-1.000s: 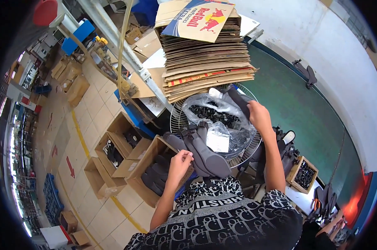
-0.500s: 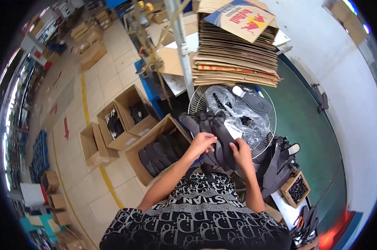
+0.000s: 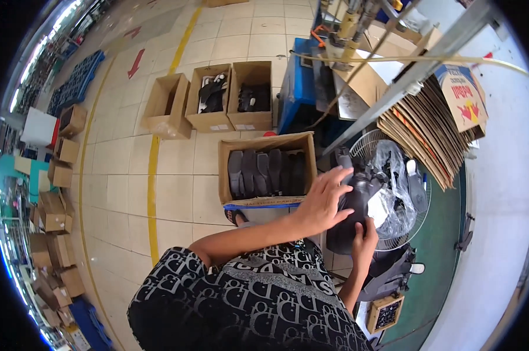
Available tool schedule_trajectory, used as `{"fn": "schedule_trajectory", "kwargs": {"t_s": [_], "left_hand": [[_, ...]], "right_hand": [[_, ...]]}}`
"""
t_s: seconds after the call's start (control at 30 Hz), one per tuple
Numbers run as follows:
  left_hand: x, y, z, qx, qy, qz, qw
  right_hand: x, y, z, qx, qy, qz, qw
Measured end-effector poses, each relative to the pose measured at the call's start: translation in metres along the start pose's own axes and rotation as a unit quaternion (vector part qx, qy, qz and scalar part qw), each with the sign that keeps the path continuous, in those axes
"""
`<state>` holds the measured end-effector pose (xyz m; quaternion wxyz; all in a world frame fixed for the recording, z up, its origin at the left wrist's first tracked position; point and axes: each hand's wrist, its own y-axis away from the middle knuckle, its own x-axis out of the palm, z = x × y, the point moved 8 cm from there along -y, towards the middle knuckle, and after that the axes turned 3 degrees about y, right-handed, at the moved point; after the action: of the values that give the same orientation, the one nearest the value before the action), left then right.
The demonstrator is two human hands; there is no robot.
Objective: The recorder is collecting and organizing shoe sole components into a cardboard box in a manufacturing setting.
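Note:
My left hand [image 3: 323,202] rests with spread fingers on top of a stack of dark grey sole-shaped pieces [image 3: 352,205]. My right hand [image 3: 364,243] grips the same stack from below and behind. The stack sits in front of a round wire fan guard [image 3: 414,231] that carries a clear plastic bag [image 3: 393,175] of dark parts. Just left of the stack an open cardboard box [image 3: 267,146] holds a row of similar dark pieces standing on edge.
Three more open cardboard boxes [image 3: 209,96] stand on the tiled floor beyond, two with dark parts. A pile of flattened cartons [image 3: 434,128] leans at the right. A blue machine base [image 3: 299,88] and a metal post [image 3: 405,76] stand behind. Many boxes [image 3: 57,205] line the far left.
The view has swung left toward the floor and the boxes. Both hands have closed in on the dark stack, the left now on top and the right under it.

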<state>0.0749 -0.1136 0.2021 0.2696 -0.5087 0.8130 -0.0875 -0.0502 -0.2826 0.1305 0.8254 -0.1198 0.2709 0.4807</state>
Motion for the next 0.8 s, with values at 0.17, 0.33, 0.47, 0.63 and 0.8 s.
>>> {"fn": "schedule_trajectory", "kwargs": {"t_s": [0.17,0.33,0.47,0.63,0.8], "left_hand": [[-0.029,0.044,0.096,-0.159,-0.131,0.349,0.914],[-0.043,0.1,0.178,-0.306,0.249,0.339,0.854],[-0.051,0.14,0.227,-0.484,0.47,0.074,0.735],[-0.019,0.171,0.291,-0.527,0.426,0.074,0.731],[-0.028,0.198,0.345,-0.604,0.35,-0.071,0.713]], "right_hand": [[0.115,-0.02,0.134,-0.334,0.307,0.238,0.859],[0.191,-0.029,0.183,-0.442,0.326,0.209,0.809],[0.21,-0.064,0.125,-0.206,0.205,-0.003,0.957],[0.311,-0.064,-0.065,0.343,-0.295,0.308,0.837],[0.34,-0.13,-0.165,0.236,0.127,0.177,0.947]]}}
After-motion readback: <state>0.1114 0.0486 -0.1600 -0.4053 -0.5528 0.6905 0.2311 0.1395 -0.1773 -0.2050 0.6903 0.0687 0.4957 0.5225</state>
